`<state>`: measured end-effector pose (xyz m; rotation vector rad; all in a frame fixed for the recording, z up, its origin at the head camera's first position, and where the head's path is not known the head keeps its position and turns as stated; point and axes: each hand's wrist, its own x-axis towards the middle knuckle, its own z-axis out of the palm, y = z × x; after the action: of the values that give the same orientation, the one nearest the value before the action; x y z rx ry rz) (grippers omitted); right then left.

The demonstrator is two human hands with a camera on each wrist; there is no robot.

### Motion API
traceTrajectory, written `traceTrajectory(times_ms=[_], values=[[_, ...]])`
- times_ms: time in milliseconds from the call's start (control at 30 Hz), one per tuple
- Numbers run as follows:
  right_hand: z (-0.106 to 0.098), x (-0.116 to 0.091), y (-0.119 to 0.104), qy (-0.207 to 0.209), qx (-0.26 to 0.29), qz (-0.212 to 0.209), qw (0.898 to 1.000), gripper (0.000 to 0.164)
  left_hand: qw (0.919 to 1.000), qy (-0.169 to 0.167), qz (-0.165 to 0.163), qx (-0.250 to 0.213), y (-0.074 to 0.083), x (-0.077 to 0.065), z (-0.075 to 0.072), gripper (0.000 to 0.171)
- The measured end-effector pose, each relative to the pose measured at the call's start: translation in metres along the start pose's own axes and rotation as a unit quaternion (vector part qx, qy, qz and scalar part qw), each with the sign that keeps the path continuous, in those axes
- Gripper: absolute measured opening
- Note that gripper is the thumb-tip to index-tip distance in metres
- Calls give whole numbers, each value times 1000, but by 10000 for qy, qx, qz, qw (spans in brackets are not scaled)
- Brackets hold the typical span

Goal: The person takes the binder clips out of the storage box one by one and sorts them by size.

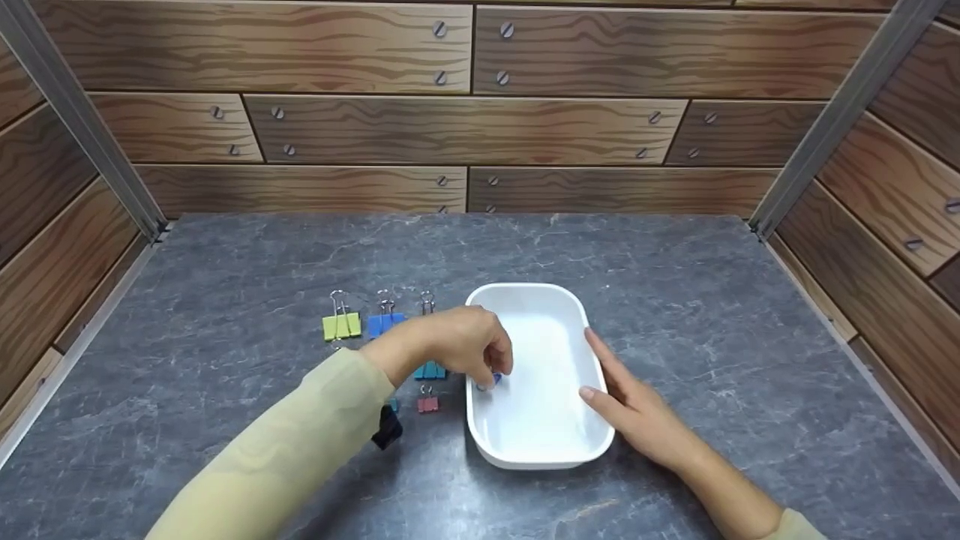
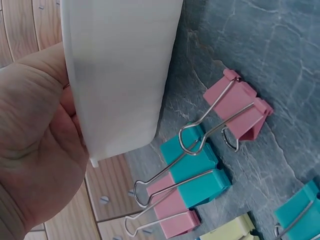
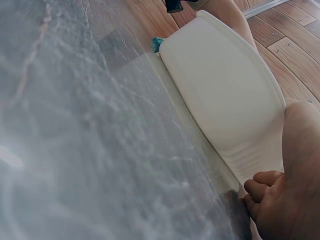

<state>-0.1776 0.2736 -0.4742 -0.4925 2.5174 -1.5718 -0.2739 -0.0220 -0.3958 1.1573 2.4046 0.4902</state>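
A white rectangular tray [image 1: 540, 450] with rounded corners sits on the table. My left hand [image 1: 469, 345] reaches over its left rim and pinches a small blue binder clip [image 1: 497, 377] low inside it. The left wrist view shows that hand [image 2: 40, 135] behind the tray's wall [image 2: 120, 75], its fingertips hidden. At the right side of the tray my right hand [image 1: 637, 412] grips the rim, thumb over the edge and fingers along the outside. In the right wrist view, curled fingers [image 3: 265, 187] touch the tray's outer wall [image 3: 220, 85].
Left of the tray lie several binder clips: a yellow one [image 1: 341, 326], a blue one [image 1: 385, 324], a teal one [image 1: 430, 370], a small pink one [image 1: 427, 404]. My left forearm [image 1: 300, 427] hides others. Wood-patterned walls [image 1: 465, 127] enclose the grey table [image 1: 712, 315].
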Motion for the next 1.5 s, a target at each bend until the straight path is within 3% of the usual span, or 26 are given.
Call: traceTrajectory(times_ms=[433,767,933,1133,1500], values=[[1,0,-1,25,-38,-34,10000,76,9994,-193,-151,228,0,3,-1,20],[1,1,-1,-10,35,-58,10000,76,9998,27,-72,206,0,2,1,22],[1,1,-1,-7,-51,-9,10000,76,9996,273,44,-43,-2,2,5,19],[0,2,-1,-4,-153,-34,9999,76,9953,833,267,-406,-4,2,12,12],[0,2,0,-33,-100,38,9999,77,9727,1724,488,-1476,0,-7,9,14]])
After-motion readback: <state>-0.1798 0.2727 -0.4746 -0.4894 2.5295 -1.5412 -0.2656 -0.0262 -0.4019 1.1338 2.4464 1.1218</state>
